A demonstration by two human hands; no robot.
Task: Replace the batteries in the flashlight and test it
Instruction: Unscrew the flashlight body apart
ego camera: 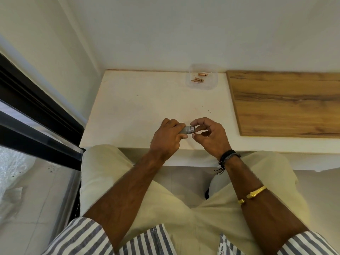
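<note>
- A dark-framed glass panel (36, 129) runs along the left edge of the view, next to the pale wall (165, 30); the workspace sits in a corner, and room on that side appears limited
- The white counter (132, 107) is bare and flat in front of the person, apart from a few small dark specks; it offers a firm place to set parts down
- The left hand (166, 137) is closed around the body of the flashlight (186, 130), with most of the barrel hidden inside the fist
- The flashlight is held just above the near edge of the counter, between both hands, lying roughly level with its end cap pointing to the person's right
- The flashlight appears small, rigid and metallic; it is judged light, stiff and somewhat slippery, so a full wrap on the barrel and a pinch on the ridged cap is the advised hold
- The right hand (207, 134) is partly open: thumb and fingertips pinch the cap end, the other fingers curl loosely
- A clear plastic container (211, 83) stands at the back of the counter, well apart from the hands, holding copper-coloured batteries (198, 79); these look small and smooth, so liable to roll
- A wooden board (287, 102) lies on the counter at the right
</note>
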